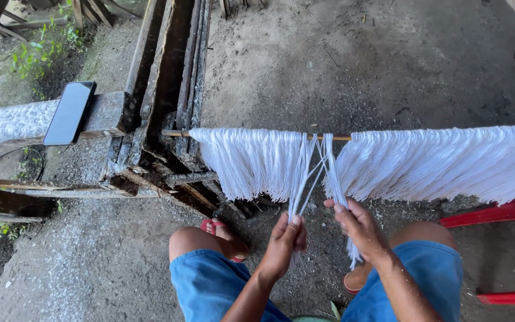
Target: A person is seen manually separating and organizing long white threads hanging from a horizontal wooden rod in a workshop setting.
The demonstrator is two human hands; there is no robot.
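Both hands, left hand (284,241) and right hand (359,226), are pinching white threads (311,173) hanging off the stick (335,137); keeping the strands taut and separated seems wise.

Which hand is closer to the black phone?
Left. The left hand is nearer the phone, which lies up to its left; the right hand is farther right.

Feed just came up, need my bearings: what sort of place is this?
Probably a rough open-sided work shed: bare dirt floor, weathered timber frame, weeds at the edge, and white threads hung over a thin rod.
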